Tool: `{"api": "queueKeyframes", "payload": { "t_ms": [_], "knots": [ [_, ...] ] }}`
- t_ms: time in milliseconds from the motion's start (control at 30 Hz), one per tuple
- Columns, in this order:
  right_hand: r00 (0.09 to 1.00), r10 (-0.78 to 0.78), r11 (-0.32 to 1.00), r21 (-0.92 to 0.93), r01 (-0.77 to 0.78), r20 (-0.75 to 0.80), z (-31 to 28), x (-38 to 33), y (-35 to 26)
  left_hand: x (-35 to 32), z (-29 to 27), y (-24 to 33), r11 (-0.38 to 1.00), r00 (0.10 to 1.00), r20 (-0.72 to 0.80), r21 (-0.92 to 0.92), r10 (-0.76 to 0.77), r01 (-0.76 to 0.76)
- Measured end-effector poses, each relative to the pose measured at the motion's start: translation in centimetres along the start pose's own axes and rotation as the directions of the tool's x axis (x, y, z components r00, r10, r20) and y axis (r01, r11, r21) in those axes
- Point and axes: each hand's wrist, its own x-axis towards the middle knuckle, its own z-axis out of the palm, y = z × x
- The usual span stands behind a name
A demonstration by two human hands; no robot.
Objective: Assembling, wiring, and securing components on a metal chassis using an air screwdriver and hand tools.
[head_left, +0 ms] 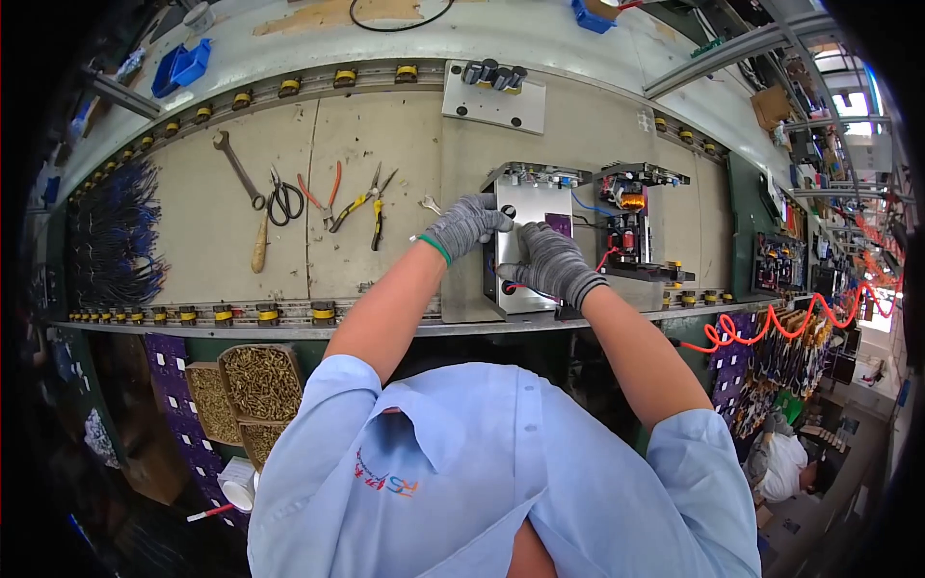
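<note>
1. The left hand [469, 226], gloved, lies over the left edge of the case [529, 190], fingers bent; whether it grips cannot be told.
2. The right hand [557, 262], gloved too, rests on the case's front panel, thumb apart from its fingers; I cannot tell whether it grasps something, as its palm hides what lies beneath.
3. The case sits directly under both hands; its panel hides the inside.
4. Beneath and around the hands spreads a beige bench [376, 270], specked with debris and edged with rollers [268, 313].
5. Just right of the right hand stands an open unit [631, 239], its small parts hard to make out.
6. Beyond the hands lies a plate [525, 111] bearing dark cylinders [491, 73].
7. Left of the left hand lie pliers [358, 202], then scissors [285, 200] and a wrench [238, 169]; farther, tangled wires [116, 236].
8. Below-left of the left hand, a sleeve [323, 424] partly blocks the brass parts [258, 382].
9. Well right of the right hand, a red hose [761, 332] coils before the cluttered room; a bent person [779, 467] shows only partly.
</note>
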Motion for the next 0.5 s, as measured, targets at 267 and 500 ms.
{"api": "queueKeyframes", "payload": {
  "t_ms": [267,500],
  "knots": [
    [0.979,0.045,0.935,0.337,-0.11,0.197,-1.0,6.4,3.1,-1.5,-3.4,3.1,0.97,0.999,-0.034,0.242,-0.001,0.009],
    [0.986,0.011,0.899,0.43,-0.081,0.164,-0.4,9.7,2.1,-1.3,-1.7,2.2,0.955,0.981,-0.154,0.253,-0.12,0.157]
  ]
}}
